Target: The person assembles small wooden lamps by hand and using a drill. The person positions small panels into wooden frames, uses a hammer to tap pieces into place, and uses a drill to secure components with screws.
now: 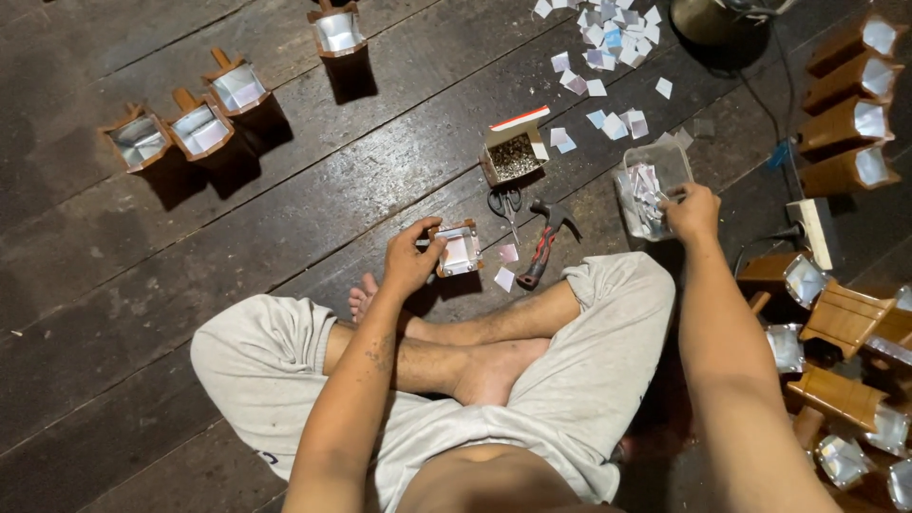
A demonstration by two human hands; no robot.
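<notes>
I sit cross-legged on a dark plank floor. My left hand grips a small square wooden cup lined with shiny foil, held just above my feet. My right hand reaches into a clear plastic tub full of small paper or foil squares; its fingertips touch the pieces at the tub's right rim, and whether it pinches one is hidden.
A hammer and scissors lie ahead, by an open cardboard box of small nails. Loose foil squares litter the far floor. Foil-lined wooden cups stand far left and pile up right. A power adapter sits right.
</notes>
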